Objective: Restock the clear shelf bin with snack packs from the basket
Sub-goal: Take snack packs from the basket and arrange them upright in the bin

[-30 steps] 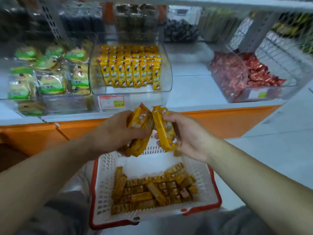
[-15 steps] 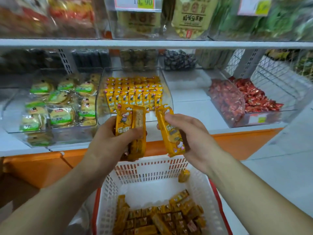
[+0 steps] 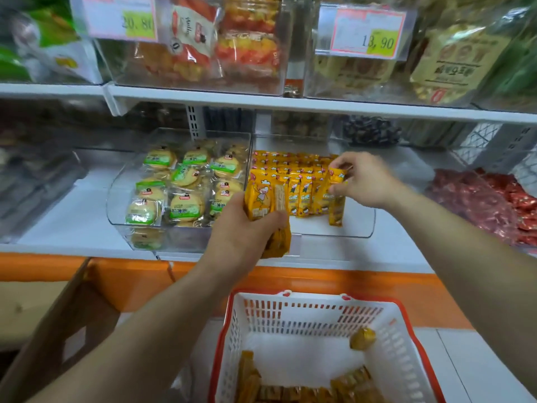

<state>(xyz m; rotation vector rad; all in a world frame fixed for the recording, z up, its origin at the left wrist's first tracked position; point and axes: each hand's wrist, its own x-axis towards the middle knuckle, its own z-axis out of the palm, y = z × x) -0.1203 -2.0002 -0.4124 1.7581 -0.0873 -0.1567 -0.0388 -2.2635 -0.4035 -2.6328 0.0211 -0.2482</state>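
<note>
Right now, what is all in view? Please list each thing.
clear shelf bin: one, transparent, middle shelf
snack packs: many, yellow, rows in that bin
basket: one, white and red, below
loose packs: many, yellow, basket bottom
biscuit packs: many, green-labelled, left bin
wrapped snacks: many, red, right bin
price tags: two, pink-edged, upper shelf
left hand: one, grips several held packs
right hand: one, pinches a single pack in the bin

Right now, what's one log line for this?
step: restocking | right hand: pinches yellow pack upright in clear bin | left hand: holds spare packs | basket: more packs inside
</note>
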